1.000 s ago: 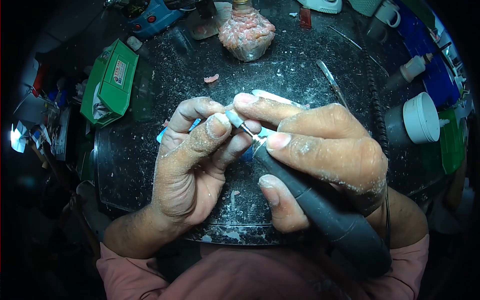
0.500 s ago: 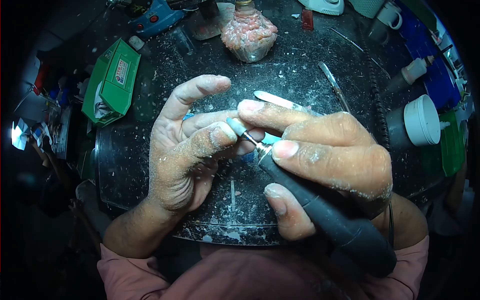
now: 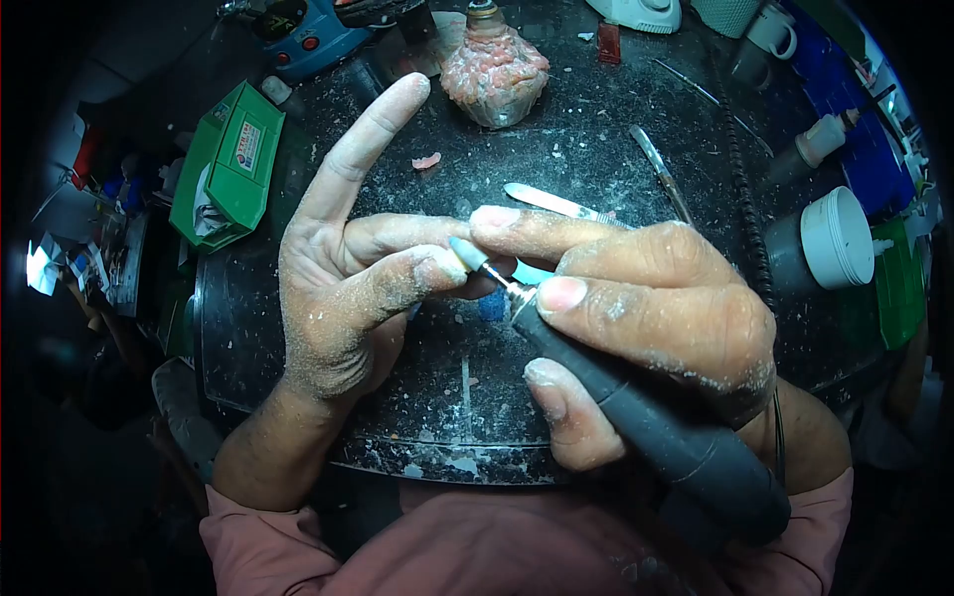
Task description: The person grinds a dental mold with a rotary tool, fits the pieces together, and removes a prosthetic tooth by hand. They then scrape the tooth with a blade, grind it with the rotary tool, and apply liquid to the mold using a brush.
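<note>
My right hand (image 3: pixel 661 288) is wrapped around a dark rotary handpiece (image 3: pixel 656 422), its thick body slanting down to the lower right. A pale blue-grey pointed grinding bit (image 3: pixel 469 253) sticks out of its metal collar. Thumb and fingers of my left hand (image 3: pixel 343 263) are pinched together beside that bit, with the left index finger stretched upward. A small yellowish piece (image 3: pixel 460 262) shows at the left thumb tip, against the bit; I cannot tell what it is, as the fingers cover most of it. White dust coats both hands. The right fingertips meet the left fingers.
A glass burner (image 3: pixel 494 79) caked in pink material stands at the back, near a pink scrap (image 3: pixel 426 161). Metal hand tools (image 3: pixel 556 202) lie beyond my right hand. A green bin (image 3: pixel 238 164) is at left, a white tub (image 3: pixel 838 238) at right. Dust covers the dark tabletop (image 3: pixel 477 397).
My left index finger has straightened and swung up, and the left hand has shifted slightly left. The pink scrap has come into sight. My right hand and the handpiece have barely moved.
</note>
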The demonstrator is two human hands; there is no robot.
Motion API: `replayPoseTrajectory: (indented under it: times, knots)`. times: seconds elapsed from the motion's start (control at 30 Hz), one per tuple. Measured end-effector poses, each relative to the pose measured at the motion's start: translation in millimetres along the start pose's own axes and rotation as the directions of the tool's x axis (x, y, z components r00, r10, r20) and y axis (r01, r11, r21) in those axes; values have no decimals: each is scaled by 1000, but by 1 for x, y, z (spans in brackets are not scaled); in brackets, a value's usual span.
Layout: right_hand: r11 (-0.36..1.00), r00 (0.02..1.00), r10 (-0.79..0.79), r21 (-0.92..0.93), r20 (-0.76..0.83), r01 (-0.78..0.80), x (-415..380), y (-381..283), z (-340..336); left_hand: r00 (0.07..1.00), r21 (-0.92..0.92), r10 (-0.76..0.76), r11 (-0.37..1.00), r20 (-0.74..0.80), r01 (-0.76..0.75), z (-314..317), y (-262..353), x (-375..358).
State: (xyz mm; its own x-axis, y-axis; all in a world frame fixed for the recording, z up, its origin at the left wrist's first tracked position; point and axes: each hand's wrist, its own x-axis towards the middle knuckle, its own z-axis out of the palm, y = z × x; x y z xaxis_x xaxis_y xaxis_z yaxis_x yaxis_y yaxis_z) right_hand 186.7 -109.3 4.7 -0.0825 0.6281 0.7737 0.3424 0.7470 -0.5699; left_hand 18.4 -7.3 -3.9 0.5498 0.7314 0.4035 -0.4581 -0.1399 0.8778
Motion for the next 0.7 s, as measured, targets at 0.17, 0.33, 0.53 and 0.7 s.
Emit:
replayPoseTrajectory:
  times: [0.17,0.33,0.53,0.7]
  knots:
    - [999,1000,-26,-20,11,26,1,1,-2,976,-239,-155,952,151,188,-8,6,7]
    - [998,998,-48,39,43,46,0,1,-4,940,-123,-338,932,37,340,10,21,8]
    - [997,997,-68,-20,33,69,1,1,-3,930,-149,-366,919,25,365,10,21,6]
    - [995,994,-97,-10,51,98,1,3,-3,919,-276,-387,878,72,391,11,20,5]
